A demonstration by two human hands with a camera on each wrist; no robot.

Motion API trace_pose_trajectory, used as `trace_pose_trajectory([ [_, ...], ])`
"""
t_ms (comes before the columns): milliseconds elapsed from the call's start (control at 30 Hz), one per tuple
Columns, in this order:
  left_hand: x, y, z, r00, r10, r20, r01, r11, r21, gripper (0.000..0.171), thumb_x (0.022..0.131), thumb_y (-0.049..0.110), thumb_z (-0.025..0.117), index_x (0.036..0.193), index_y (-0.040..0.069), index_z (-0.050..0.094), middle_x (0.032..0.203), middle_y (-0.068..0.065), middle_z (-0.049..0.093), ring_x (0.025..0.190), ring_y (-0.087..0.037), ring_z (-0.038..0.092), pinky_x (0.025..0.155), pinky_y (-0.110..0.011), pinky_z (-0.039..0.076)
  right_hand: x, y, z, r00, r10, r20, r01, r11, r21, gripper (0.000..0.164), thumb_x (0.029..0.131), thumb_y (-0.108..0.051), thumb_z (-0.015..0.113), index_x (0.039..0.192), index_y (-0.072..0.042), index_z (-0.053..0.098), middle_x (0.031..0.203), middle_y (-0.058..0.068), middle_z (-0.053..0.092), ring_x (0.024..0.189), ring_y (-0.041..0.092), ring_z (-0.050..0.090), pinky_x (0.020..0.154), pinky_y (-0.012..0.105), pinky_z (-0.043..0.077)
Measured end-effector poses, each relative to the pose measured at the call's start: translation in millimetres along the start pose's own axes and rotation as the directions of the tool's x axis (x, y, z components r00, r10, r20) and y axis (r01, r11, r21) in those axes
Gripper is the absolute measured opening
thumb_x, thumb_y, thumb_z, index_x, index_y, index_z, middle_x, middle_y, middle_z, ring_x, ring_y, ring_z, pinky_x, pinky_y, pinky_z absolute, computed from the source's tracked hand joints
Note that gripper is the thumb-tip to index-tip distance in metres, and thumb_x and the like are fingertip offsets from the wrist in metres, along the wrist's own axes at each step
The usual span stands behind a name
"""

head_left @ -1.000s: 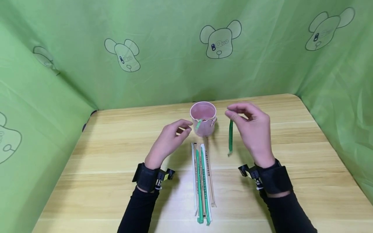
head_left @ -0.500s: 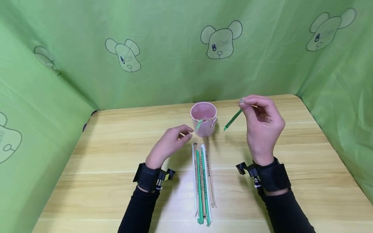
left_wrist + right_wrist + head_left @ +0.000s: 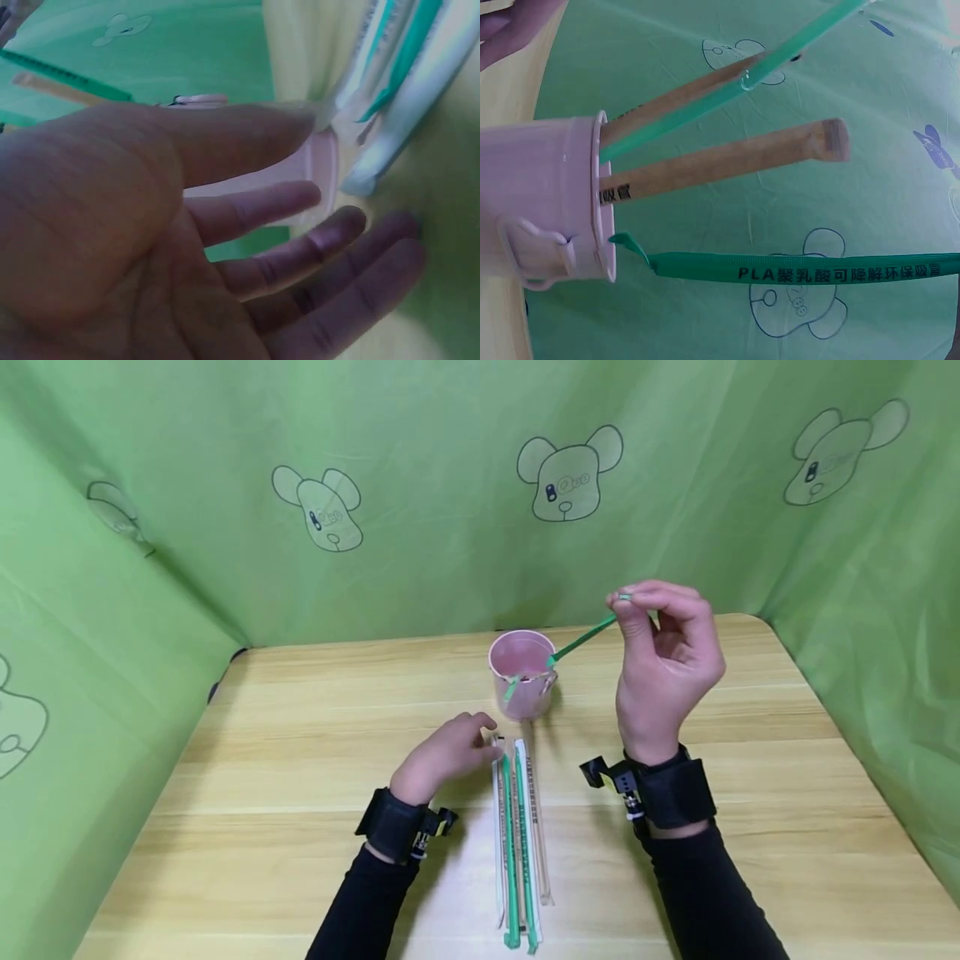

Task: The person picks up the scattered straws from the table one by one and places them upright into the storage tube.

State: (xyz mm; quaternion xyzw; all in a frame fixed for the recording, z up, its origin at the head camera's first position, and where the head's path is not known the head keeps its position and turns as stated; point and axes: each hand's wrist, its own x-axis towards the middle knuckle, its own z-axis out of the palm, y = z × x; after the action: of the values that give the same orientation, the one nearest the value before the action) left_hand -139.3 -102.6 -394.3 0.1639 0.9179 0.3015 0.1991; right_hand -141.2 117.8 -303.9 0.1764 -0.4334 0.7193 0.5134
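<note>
The right hand point(image 3: 667, 652) pinches a green straw point(image 3: 585, 639), its lower tip at the rim of the pink bucket point(image 3: 525, 702) near the table's point(image 3: 262, 735) far edge; contact is unclear. The left hand point(image 3: 448, 747), thumb and fingers loosely apart, is by the straw row point(image 3: 512, 860) reaching toward the table's cut-off near edge, touching or not, I cannot tell.

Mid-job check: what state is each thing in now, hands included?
Pink bucket: upright, open-topped, holding straws.
Two brown straws: leaning out of the bucket.
Bucket's green straw: leaning out too.
Held green straw: slanted, lower tip at the bucket's rim.
Straw row: lying side by side.
Right hand: pinching the held green straw.
Left hand: fingers loosely bent near the straw row; contact unclear.
Green cloth: hanging, creased.
</note>
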Motion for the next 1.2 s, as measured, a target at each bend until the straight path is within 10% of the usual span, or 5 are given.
trace_pose_trajectory([
  [367,8.2,-0.5,13.0,0.999,-0.034,0.006,0.034,0.999,0.002,0.044,0.097,0.011,0.078,0.134,-0.004,0.058,0.1,-0.009,0.063,0.088,-0.024,0.059,0.079,-0.038,0.054,-12.2,24.6,-9.4,0.979,0.121,0.162,-0.104,0.989,-0.108,0.014,0.088,0.022,0.073,0.098,0.019,0.064,0.1,0.016,0.071,0.094,0.03,0.069,0.093,0.041,0.06],
  [533,9.9,-0.6,16.6,1.0,-0.025,-0.013,0.025,0.999,0.025,0.042,0.096,0.009,0.08,0.13,-0.003,0.059,0.098,-0.007,0.057,0.087,-0.022,0.054,0.076,-0.035,0.05,-21.1,35.8,-21.9,0.861,0.352,0.368,-0.225,0.911,-0.345,0.013,0.094,0.009,0.076,0.105,0.008,0.072,0.105,0.01,0.073,0.099,0.024,0.069,0.094,0.033,0.059],
  [767,9.7,-1.0,17.2,0.999,-0.022,-0.032,0.022,1.0,0.0,0.029,0.098,0.003,0.075,0.123,0.0,0.059,0.092,-0.005,0.059,0.082,-0.022,0.054,0.073,-0.035,0.048,-23.3,39.2,-33.3,0.669,0.534,0.517,-0.145,0.776,-0.614,0.013,0.098,-0.006,0.078,0.111,-0.006,0.075,0.108,0.004,0.073,0.104,0.018,0.07,0.092,0.034,0.06],
  [1200,5.0,0.7,20.1,0.989,-0.111,-0.099,0.11,0.994,-0.018,0.025,0.099,0.014,0.078,0.107,0.001,0.058,0.085,-0.005,0.057,0.076,-0.021,0.053,0.065,-0.032,0.045,-18.5,32.7,-34.0,0.605,0.572,0.554,-0.082,0.737,-0.671,0.024,0.1,-0.006,0.076,0.124,-0.008,0.073,0.119,0.005,0.073,0.109,0.017,0.068,0.092,0.036,0.059],
])
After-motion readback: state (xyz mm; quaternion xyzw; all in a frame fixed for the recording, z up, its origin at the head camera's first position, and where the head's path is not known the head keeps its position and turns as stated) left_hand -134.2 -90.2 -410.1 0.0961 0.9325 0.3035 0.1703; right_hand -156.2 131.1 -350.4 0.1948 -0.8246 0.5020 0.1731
